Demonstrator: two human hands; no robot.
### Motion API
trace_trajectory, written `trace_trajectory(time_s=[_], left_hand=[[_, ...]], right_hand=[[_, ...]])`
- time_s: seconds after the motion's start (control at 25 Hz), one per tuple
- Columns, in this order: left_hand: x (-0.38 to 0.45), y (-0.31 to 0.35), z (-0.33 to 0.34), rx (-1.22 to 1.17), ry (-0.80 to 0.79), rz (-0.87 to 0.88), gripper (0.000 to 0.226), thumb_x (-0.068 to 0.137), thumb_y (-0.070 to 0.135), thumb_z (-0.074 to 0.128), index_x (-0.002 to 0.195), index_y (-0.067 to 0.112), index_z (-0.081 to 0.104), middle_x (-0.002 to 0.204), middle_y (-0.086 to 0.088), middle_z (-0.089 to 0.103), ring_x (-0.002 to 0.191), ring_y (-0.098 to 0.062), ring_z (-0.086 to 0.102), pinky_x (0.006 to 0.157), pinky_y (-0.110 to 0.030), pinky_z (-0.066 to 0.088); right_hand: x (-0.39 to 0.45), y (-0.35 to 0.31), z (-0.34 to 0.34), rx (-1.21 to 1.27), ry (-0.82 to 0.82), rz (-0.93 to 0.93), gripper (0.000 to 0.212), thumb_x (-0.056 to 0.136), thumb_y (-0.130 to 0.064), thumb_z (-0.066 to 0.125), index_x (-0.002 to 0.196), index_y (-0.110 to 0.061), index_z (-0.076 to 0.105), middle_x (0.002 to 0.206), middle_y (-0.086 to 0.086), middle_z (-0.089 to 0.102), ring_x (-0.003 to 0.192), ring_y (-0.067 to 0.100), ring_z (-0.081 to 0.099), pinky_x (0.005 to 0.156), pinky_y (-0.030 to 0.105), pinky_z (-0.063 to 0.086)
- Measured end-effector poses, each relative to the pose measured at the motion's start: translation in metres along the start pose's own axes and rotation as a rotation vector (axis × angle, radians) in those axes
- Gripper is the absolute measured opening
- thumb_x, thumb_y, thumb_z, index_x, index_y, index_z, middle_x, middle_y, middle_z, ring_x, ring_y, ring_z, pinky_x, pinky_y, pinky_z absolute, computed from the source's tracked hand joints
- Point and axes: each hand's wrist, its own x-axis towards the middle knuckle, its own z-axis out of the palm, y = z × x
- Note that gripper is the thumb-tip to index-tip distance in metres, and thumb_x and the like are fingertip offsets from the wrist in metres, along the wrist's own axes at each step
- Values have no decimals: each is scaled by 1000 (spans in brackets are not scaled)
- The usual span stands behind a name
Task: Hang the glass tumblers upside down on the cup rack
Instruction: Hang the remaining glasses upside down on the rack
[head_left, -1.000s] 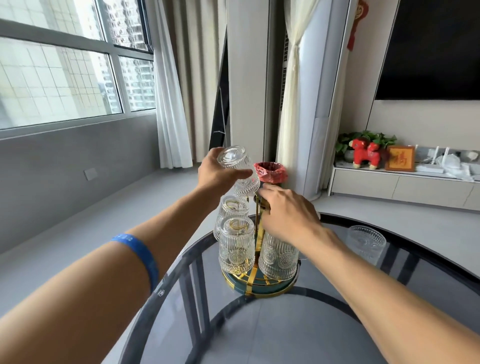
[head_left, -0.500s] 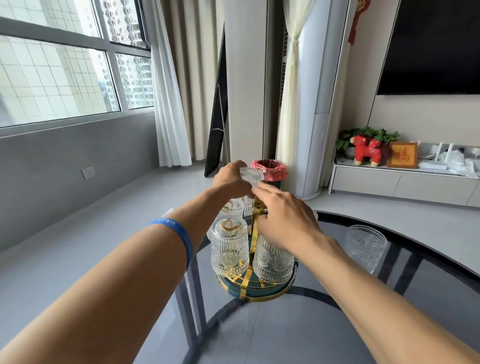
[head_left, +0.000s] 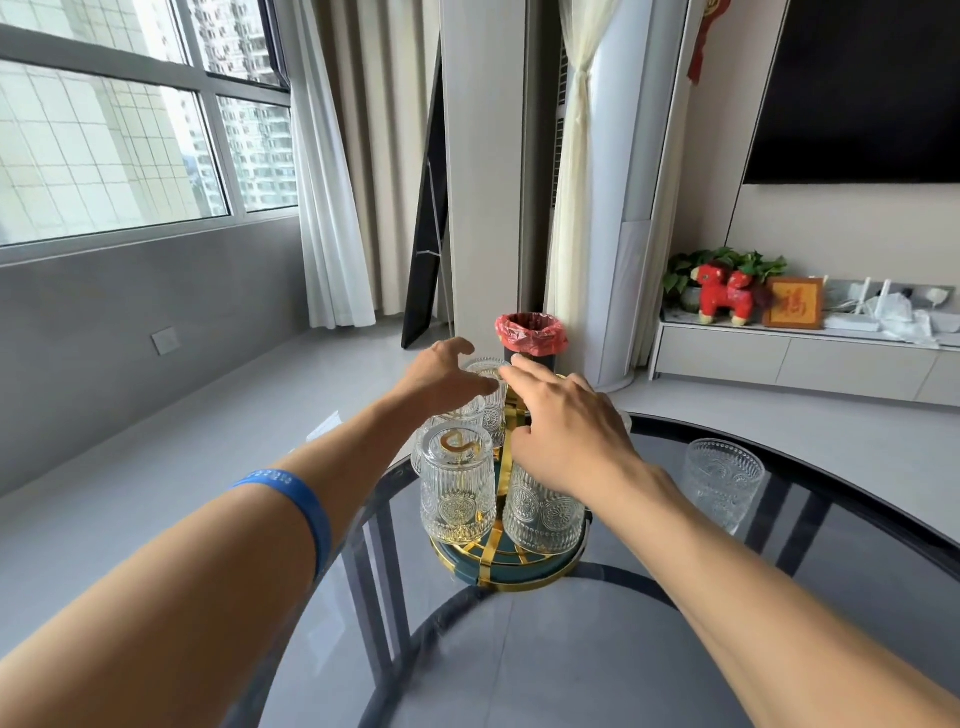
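A gold and dark green cup rack (head_left: 511, 564) stands on the glass table. Several embossed glass tumblers hang on it upside down: one at the front left (head_left: 457, 491), one at the front right (head_left: 543, 512), and one at the far side (head_left: 488, 387). My left hand (head_left: 441, 371) hovers over the far tumbler with its fingers spread, no longer gripping it. My right hand (head_left: 566, 421) is above the rack's top, fingers spread, and hides the rack's gold stem. A further tumbler (head_left: 722, 483) stands upright on the table to the right.
The round dark glass table (head_left: 597, 649) has its far edge just behind the rack. On the floor beyond stands a bin with a red bag (head_left: 531, 332). A low white cabinet (head_left: 805, 358) with ornaments lines the right wall.
My left hand lowered the raised tumbler onto the far side of the rack and let go of it. My right hand opened and lifted off the rack's stem.
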Motion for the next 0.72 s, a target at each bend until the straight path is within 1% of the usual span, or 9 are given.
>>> trace_trajectory(time_s=[0.12,0.16,0.28,0.32,0.4,0.48,0.52,0.6,0.72], left_hand=[[-30,4,-12,-75,108,65,55,86,28,72,138,17,56,138,-13,59,121,-27,58,99,-37,49],[-42,7,-16,-107,138,95,52,88,26,71,137,17,57,137,-11,61,121,-26,58,99,-36,48],[-89,22,-19,-161,271,286,42,89,17,67,131,16,62,132,-5,64,116,-15,58,95,-30,46],[-109,27,-13,-178,326,384,40,89,12,65,128,15,63,130,-3,66,113,-11,57,95,-28,46],[-154,38,11,-202,361,577,37,87,6,61,123,13,65,125,-2,66,112,-9,57,98,-26,45],[-196,45,48,-249,285,663,36,85,4,59,120,10,65,122,-2,65,114,-13,58,101,-23,44],[-212,47,68,-276,244,657,37,84,4,59,121,10,65,121,-2,65,114,-15,58,100,-24,45],[-235,52,112,-305,149,568,43,84,3,60,125,11,62,121,-1,63,114,-18,58,99,-32,48],[-239,58,163,-267,-25,382,56,84,4,62,137,18,51,130,0,57,123,-20,52,106,-39,43]], right_hand=[[-4,9,1,83,-51,-23,70,88,-18,49,151,-32,22,161,-13,15,135,29,33,107,46,33],[-10,14,0,127,-6,-38,67,91,-23,48,151,-32,23,161,-12,17,138,26,30,110,43,29],[-47,34,-7,270,284,23,58,93,-27,53,148,-25,35,157,-5,31,140,16,30,109,24,19],[-66,44,-8,330,332,78,57,92,-26,56,147,-22,39,156,-2,34,140,15,31,110,23,19],[-114,67,-1,464,355,233,54,92,-22,59,143,-19,44,153,-1,39,139,16,35,114,30,25],[-169,88,11,539,328,395,49,92,-22,59,140,-24,46,149,-6,43,135,17,41,110,42,36],[-195,97,15,540,294,456,48,92,-23,59,138,-28,46,148,-9,44,133,16,42,108,43,38],[-238,114,22,536,233,526,48,92,-23,58,138,-31,46,146,-13,44,132,13,42,108,40,38],[-274,132,27,500,227,508,51,92,-23,58,140,-30,43,141,-22,40,132,10,41,106,31,36]])
